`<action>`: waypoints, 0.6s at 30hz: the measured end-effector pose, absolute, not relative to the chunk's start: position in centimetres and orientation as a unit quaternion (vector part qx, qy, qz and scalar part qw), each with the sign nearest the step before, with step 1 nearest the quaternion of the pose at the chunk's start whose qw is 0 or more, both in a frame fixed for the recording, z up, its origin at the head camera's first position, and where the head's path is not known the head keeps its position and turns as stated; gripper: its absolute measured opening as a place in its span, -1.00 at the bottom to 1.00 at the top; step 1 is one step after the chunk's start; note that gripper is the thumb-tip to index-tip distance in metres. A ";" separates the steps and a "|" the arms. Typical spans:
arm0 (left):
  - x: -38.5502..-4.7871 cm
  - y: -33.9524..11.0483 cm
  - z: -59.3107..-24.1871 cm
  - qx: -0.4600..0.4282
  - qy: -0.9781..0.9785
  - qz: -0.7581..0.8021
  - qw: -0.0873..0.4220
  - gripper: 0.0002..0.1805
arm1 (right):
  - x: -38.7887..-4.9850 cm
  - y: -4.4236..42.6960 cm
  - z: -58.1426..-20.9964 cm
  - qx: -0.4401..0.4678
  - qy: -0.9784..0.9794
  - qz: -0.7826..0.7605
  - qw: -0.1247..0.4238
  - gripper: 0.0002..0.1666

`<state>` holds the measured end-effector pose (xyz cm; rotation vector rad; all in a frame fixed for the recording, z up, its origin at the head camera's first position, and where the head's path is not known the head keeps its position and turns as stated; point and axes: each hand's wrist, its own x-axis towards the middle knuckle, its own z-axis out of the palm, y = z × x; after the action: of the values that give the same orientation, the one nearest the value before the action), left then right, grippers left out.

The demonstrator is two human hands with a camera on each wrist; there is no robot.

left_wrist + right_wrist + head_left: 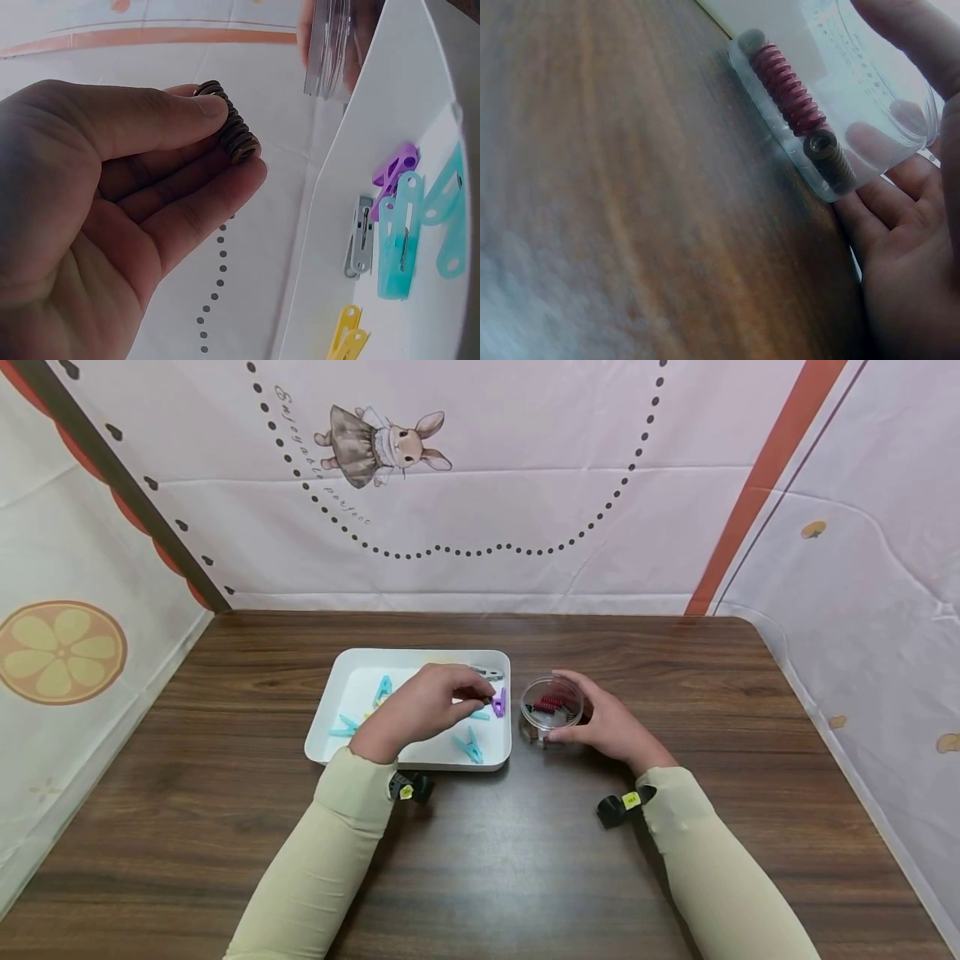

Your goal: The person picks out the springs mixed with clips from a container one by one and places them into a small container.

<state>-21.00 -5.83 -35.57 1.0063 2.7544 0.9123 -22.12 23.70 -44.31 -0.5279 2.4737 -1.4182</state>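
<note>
Between thumb and fingertips my left hand [429, 703] pinches a dark brown coil spring [229, 124], held above the right part of a white tray [411, 760]. My right hand [617, 727] grips the side of a clear round jar [529, 724] standing on the table just right of the tray. Inside the jar lie red coil springs [789, 90] and a brown coil spring [831, 159]. In the tray beneath my left hand are a purple clothespin [499, 702], a grey clothespin [361, 236] and several light-blue clothespins [470, 746].
A yellow clothespin [348, 335] also lies in the tray. The brown wooden table [495, 860] extends around the tray and jar. Printed cloth [525, 443] hangs along the back and both sides of the table.
</note>
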 end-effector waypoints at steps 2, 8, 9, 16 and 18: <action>-21.0 -5.7 -35.5 0.328 0.896 0.298 0.035 -0.83 | -22.1 23.7 -44.3 -0.180 0.848 -0.484 0.120 0.09; -21.0 -5.2 -35.4 0.330 0.893 0.305 0.035 -0.84 | -22.2 23.7 -44.3 -0.175 0.851 -0.480 0.123 0.09; -21.0 -5.1 -35.4 0.330 0.892 0.306 0.035 -0.84 | -22.2 23.7 -44.3 -0.175 0.850 -0.480 0.125 0.09; -21.1 -4.6 -35.6 0.332 0.892 0.304 0.035 -0.85 | -22.3 23.7 -44.4 -0.173 0.846 -0.486 0.130 0.09; -21.0 -4.4 -35.5 0.333 0.893 0.301 0.035 -0.84 | -22.3 23.7 -44.4 -0.173 0.847 -0.485 0.129 0.09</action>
<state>-21.03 -4.40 -35.50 1.0248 2.7440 0.9265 -22.31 23.67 -44.41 -0.5017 2.4631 -1.4097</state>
